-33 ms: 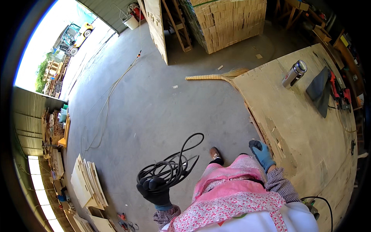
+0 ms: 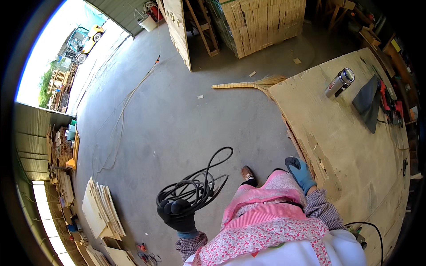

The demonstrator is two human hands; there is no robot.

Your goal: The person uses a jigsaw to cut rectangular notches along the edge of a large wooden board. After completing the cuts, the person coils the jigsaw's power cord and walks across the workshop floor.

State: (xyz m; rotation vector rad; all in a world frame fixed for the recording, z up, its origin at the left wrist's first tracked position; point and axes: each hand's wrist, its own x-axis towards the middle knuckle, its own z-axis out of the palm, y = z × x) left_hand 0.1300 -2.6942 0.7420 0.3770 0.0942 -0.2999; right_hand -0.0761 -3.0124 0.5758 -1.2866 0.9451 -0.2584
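My left hand (image 2: 177, 214), in a dark-palmed work glove, is closed around a loosely coiled black cable (image 2: 202, 190). The coil hangs out above the grey floor, and one long loop sticks up to the right. My right hand (image 2: 300, 172), in a blue glove with dark fingertips, is curled closed beside the near left edge of the wooden table (image 2: 306, 111). Nothing shows sticking out of its fingers, though their inner side is hidden. A pink flowered apron (image 2: 266, 221) covers my front between the two arms.
A steel flask (image 2: 340, 83), a dark cloth (image 2: 367, 104) and red tools (image 2: 390, 104) lie on the table. A straw broom (image 2: 239, 85) lies at its far corner. Thin boards (image 2: 102, 210) stand at left; a pale cord (image 2: 124, 111) crosses the floor. Stacked wood (image 2: 262, 29) stands ahead.
The view has shifted slightly. My left hand and the cable coil sit a little higher in the picture; both hands keep their closed shape.
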